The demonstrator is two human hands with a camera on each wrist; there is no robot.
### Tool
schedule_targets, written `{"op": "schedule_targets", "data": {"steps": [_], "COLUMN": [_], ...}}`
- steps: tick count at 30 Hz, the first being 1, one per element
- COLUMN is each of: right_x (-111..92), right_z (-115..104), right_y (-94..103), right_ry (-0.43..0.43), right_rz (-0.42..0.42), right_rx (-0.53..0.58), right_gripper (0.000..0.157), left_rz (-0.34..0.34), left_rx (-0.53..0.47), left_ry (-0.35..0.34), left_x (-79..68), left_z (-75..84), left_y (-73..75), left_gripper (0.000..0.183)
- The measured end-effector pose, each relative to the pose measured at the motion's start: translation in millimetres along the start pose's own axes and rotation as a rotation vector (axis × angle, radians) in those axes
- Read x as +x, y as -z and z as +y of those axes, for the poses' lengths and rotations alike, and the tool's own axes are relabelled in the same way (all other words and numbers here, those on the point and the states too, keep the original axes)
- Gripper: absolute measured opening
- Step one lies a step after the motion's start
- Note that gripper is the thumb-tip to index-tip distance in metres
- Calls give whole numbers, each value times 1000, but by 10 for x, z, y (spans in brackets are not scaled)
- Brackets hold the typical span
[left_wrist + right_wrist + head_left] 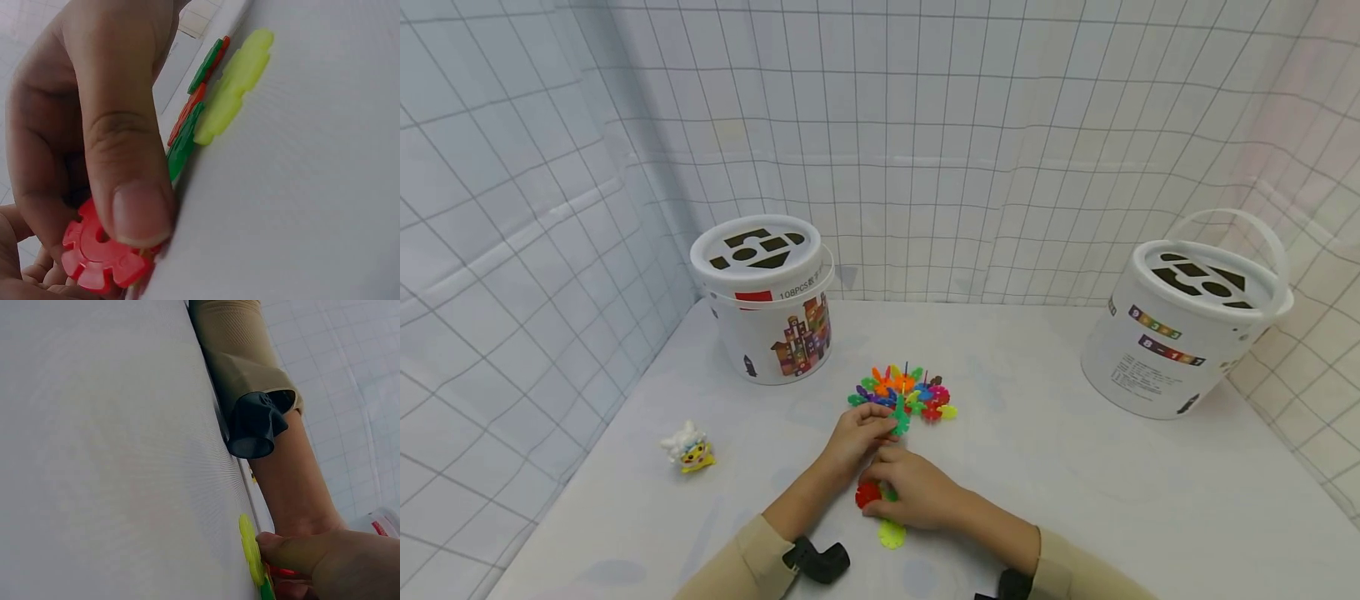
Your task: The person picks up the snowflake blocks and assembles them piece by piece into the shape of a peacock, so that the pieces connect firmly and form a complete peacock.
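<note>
In the head view my left hand (859, 437) reaches the near edge of a pile of colourful notched plastic discs (904, 383) and pinches a green notched disc (901, 418). Just nearer to me, my right hand (921, 492) holds a red notched disc (868, 495). The left wrist view shows the right thumb (140, 215) pressed against that red disc (103, 250), with left fingers (9, 240) behind. Beside the right hand lie yellow-green discs (237, 87) and green and red ones (186, 144); whether they are joined is unclear. The right palm partly hides them.
A white lidded bucket (741, 333) stands at the back left, another bucket (1138, 358) at the back right. A small white-and-yellow toy figure (691, 450) sits left of my hands. White gridded cloth (940, 150) walls the table's back and sides.
</note>
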State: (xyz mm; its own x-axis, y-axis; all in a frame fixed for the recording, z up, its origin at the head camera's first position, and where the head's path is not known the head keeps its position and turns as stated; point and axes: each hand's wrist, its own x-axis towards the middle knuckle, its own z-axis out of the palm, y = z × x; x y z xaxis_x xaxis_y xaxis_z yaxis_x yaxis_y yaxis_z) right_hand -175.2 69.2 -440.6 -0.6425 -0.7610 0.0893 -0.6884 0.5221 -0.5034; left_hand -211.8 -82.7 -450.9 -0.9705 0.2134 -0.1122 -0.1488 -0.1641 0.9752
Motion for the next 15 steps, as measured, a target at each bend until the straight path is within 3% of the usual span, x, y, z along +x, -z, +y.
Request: {"op": "schedule_targets", "data": {"steps": [6,10,15], "right_x": [-8,-43,-130], "right_z": [47,116,242], "right_y": [1,58,183], "right_ry": [33,70,-26], "right_rz": [25,114,266], "right_rx": [103,247,342], "right_gripper": [15,4,6], "left_rz": [4,10,5], "left_rx": [17,35,42], "left_ry": [-11,-16,-25], "left_x": [-1,9,2], "left_z": [1,-15,-21], "left_y": [-2,2,5], "left_gripper": [25,23,23]}}
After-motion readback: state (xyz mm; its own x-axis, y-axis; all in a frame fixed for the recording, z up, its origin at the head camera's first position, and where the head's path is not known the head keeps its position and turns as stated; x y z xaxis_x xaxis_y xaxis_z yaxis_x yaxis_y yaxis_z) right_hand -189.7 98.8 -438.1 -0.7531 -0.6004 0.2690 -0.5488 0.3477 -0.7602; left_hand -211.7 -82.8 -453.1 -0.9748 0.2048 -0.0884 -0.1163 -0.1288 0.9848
